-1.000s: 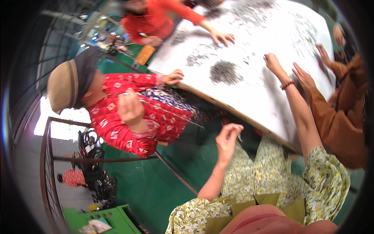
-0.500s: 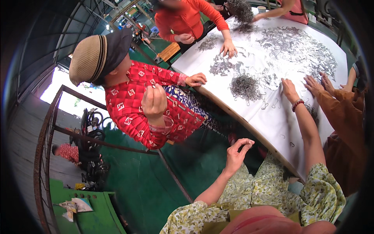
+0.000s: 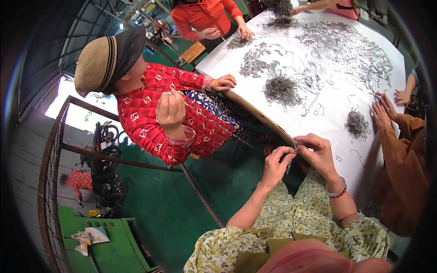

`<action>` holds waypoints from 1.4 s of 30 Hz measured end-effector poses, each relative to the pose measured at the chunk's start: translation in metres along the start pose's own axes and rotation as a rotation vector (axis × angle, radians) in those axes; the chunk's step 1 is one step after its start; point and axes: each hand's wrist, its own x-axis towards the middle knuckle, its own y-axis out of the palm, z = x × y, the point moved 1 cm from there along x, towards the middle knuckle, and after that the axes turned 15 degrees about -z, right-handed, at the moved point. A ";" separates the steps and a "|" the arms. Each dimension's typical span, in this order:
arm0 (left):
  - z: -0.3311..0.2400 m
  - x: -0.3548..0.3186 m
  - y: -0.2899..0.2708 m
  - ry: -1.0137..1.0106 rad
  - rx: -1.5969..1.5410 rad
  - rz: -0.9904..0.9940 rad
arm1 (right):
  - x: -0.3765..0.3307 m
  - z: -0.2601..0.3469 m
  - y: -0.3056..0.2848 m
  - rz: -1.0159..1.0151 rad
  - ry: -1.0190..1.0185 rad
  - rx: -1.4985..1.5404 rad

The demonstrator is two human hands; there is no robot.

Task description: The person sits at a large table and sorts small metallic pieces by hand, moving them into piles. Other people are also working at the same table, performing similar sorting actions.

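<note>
My left hand (image 3: 276, 163) and my right hand (image 3: 315, 150) meet at the near edge of the white-covered table (image 3: 327, 120). Between their pinched fingertips is a small metal wire piece (image 3: 294, 146). Both forearms rise from my lap, which is covered in green floral cloth. Small piles of wire hooks (image 3: 358, 123) lie on the cloth just beyond my right hand, and single hooks (image 3: 337, 158) lie close to my wrist.
A person in a red patterned top and tan cap (image 3: 160, 107) sits to my left, one hand on the table edge. Another in orange (image 3: 205, 16) works at the far end. A brown sleeve (image 3: 403, 168) reaches in at right. A rusty railing (image 3: 114, 159) stands over green floor.
My right hand has come back from the tabletop to the near edge. My left hand has risen to meet it, and both now pinch a small wire piece.
</note>
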 end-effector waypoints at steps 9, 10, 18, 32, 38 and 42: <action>0.016 -0.005 0.000 0.018 0.030 0.034 | -0.010 -0.001 0.005 -0.138 0.007 0.082; 0.021 -0.006 -0.001 0.029 0.026 0.032 | -0.010 -0.001 0.010 -0.166 -0.028 0.092; 0.033 0.020 -0.013 -0.098 0.026 -0.145 | -0.028 -0.007 0.003 -0.171 -0.086 -0.033; 0.106 0.132 0.133 0.352 0.745 0.239 | -0.053 0.004 -0.007 -0.179 -0.080 -0.064; 0.130 0.140 0.136 0.496 0.946 0.262 | -0.046 -0.001 -0.002 -0.165 -0.061 -0.004; 0.114 0.149 0.141 0.681 0.892 0.150 | -0.049 0.002 -0.005 -0.158 -0.056 -0.019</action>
